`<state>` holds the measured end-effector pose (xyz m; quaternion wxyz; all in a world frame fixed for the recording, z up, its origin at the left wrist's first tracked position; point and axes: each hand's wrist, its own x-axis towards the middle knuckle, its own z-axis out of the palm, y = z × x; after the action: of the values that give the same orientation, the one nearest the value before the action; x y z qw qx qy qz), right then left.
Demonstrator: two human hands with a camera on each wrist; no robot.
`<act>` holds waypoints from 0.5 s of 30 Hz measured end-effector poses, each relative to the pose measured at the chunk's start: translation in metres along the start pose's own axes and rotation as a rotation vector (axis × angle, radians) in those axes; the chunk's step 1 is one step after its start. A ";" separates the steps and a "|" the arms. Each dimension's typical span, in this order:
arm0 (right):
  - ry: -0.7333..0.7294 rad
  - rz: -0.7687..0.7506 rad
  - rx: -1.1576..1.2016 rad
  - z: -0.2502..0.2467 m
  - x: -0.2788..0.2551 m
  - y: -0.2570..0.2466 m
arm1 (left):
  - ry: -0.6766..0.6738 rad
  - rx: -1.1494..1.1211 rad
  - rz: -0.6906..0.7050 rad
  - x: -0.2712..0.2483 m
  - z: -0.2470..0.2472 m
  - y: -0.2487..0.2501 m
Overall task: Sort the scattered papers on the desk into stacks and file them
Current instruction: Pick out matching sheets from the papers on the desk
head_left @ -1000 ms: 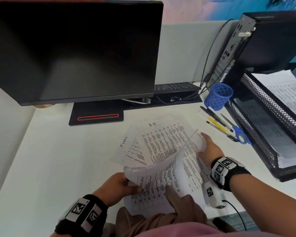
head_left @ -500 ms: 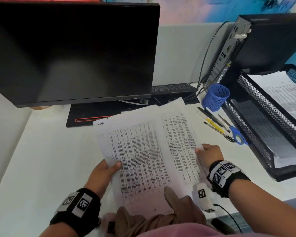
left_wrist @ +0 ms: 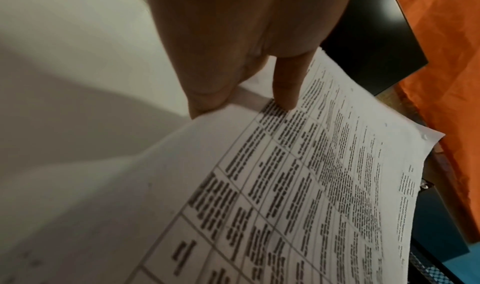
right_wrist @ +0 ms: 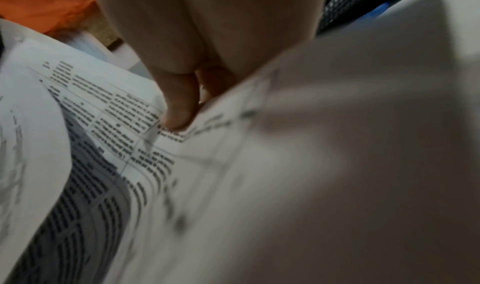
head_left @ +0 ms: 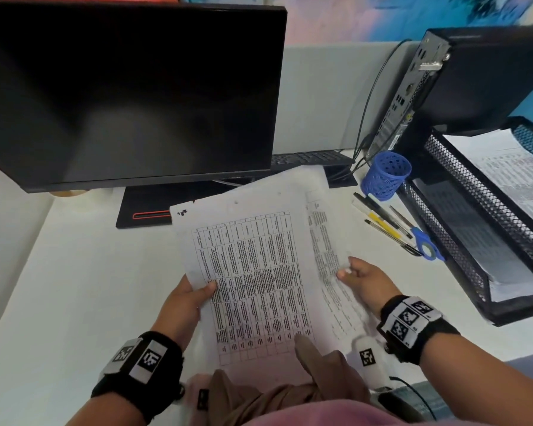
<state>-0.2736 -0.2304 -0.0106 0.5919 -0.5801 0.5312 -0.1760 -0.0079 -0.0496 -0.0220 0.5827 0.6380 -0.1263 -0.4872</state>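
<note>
Room: you sit at a cubicle; a grey partition (head_left: 320, 96) runs behind the tabletop across the upper middle of the head view, with a coloured wall above it.
Tabletop: white tabletop (head_left: 74, 287), bare at the lower left of the frame.
Monitor: a dark monitor (head_left: 130, 87) fills the upper left; its stand foot sits just below it.
Computer: a black computer (head_left: 474, 78) stands at the upper right, cables trailing down behind it.
Trays: stacked mesh trays (head_left: 474, 192) on the right edge already carry printed sheets on both levels, so some filing looks done.
Papers: the papers (head_left: 259, 272) sit mid-frame, lifted off the tabletop between your hands; at least two sheets, fanned and not squared.
Left hand: your left hand (head_left: 186, 302) pinches the left edge of the top sheet, thumb on the print; the left wrist view confirms the grip is closed on the papers.
Right hand: your right hand (head_left: 366, 281) holds the right edge of the under sheet, thumb on top, fingers beneath, grip closed on the papers.
Progress: gathering seems finished, since no loose sheets show on the tabletop. Left to do, by my reading: square the bundle, sort it, file it.
Cup: a blue pen cup (head_left: 386, 175) stands left of the trays.
Small items: pens (head_left: 382, 222) and scissors (head_left: 425, 244) lie beside the lower tray.
</note>
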 end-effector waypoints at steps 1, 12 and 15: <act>-0.054 -0.018 -0.022 0.004 -0.001 -0.001 | 0.000 -0.012 0.014 0.002 0.000 -0.001; 0.038 -0.052 -0.401 0.008 0.026 -0.016 | -0.282 0.217 -0.033 -0.021 -0.005 -0.004; 0.088 -0.039 -0.678 -0.005 0.045 -0.014 | -0.362 0.311 -0.029 -0.029 -0.006 -0.004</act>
<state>-0.2546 -0.2739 -0.0161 0.3384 -0.7460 0.5731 -0.0254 -0.0195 -0.0240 -0.0127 0.4382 0.6242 -0.2932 -0.5765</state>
